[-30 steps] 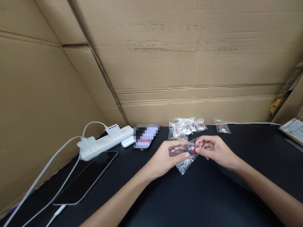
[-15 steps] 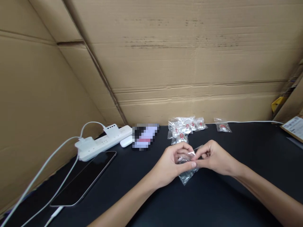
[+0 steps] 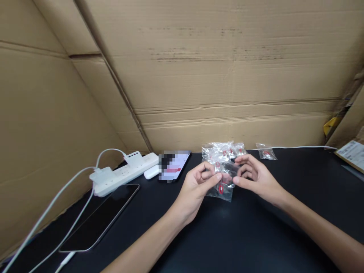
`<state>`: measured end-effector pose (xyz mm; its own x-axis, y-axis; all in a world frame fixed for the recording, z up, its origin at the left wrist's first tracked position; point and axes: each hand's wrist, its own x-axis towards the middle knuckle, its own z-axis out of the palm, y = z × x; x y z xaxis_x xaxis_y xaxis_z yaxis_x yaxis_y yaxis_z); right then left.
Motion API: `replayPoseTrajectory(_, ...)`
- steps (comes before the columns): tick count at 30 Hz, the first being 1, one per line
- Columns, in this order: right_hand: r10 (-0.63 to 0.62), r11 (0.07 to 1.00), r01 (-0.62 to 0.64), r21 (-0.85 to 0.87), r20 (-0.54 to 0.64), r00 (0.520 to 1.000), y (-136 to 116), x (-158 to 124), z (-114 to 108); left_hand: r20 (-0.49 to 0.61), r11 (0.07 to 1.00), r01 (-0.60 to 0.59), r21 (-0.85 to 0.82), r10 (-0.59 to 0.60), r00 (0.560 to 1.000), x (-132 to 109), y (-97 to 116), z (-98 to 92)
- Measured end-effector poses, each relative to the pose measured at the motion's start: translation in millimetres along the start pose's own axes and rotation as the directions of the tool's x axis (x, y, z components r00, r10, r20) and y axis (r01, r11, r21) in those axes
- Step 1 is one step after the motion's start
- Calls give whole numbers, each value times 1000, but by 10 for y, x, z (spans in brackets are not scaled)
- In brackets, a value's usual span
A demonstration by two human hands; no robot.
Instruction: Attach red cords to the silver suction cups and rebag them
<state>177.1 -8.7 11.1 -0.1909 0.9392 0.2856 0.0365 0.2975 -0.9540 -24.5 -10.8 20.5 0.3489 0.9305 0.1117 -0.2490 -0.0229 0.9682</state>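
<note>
I have the left hand (image 3: 196, 182) pinching a clear plastic bag (image 3: 226, 193) between thumb and fingers near its upper part, a red loop (image 3: 221, 189) showing through below. The bag is over the black tabletop (image 3: 227, 239), just in front of a cluster of similar bags (image 3: 217, 150) by the cardboard wall (image 3: 199, 76). My right hand (image 3: 257, 180) sits beside it, thumb and forefinger parted, fingers half curled; I can't tell whether its thumb grazes the plastic. I judge the bag light, thin, limp and slippery, apt to crease or slide under a loose touch. A flat, firm pinch along its margin, away from the loop, should hold best without squeezing the contents.
</note>
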Motion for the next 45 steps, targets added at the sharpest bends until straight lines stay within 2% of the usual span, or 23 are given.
replayPoseTrajectory(2, -13, 1000, 14, -16, 33, 999, 42, -12, 31, -4, 1000, 0, -16, 0, 1000, -1, -10, -3)
replayPoseTrajectory(5, -43, 999, 43, -25, -4, 999, 53, -24, 58, -4, 1000, -15, -20, 14, 1000, 16, -47, -24)
replayPoseTrajectory(11, -60, 998, 61, 18, -41, 997, 59, -9, 37, -39, 995, -59, 77, 62, 997, 50, -95, -38)
replayPoseTrajectory(16, -78, 997, 79, 9, -27, 997, 105, -12, 35, 1, 992, -53, 112, 54, 999, 50, -115, -28)
replayPoseTrajectory(24, -152, 979, 143, -146, -52, 987, 75, -30, 26, 90, 945, -220, 240, 204, 975, 40, -52, -105)
replayPoseTrajectory(28, -162, 978, 155, -142, -42, 986, 74, -35, 12, 111, 937, -237, 256, 215, 970, 34, -72, -126)
replayPoseTrajectory(32, -152, 984, 150, -98, -20, 988, 66, -42, 7, 37, 895, -241, 375, 245, 969, 49, -143, -116)
replayPoseTrajectory(37, -127, 983, 114, -141, -81, 989, 126, -18, 15, 85, 865, -273, 420, 263, 961, 24, -168, -89)
replayPoseTrajectory(41, -53, 969, 52, -240, 0, 999, 188, 1, 16, 110, 873, -278, 401, 255, 961, -13, -125, -62)
replayPoseTrajectory(45, -92, 966, 92, -243, 13, 996, 169, -17, 30, 90, 852, -250, 459, 236, 968, -10, -101, -56)
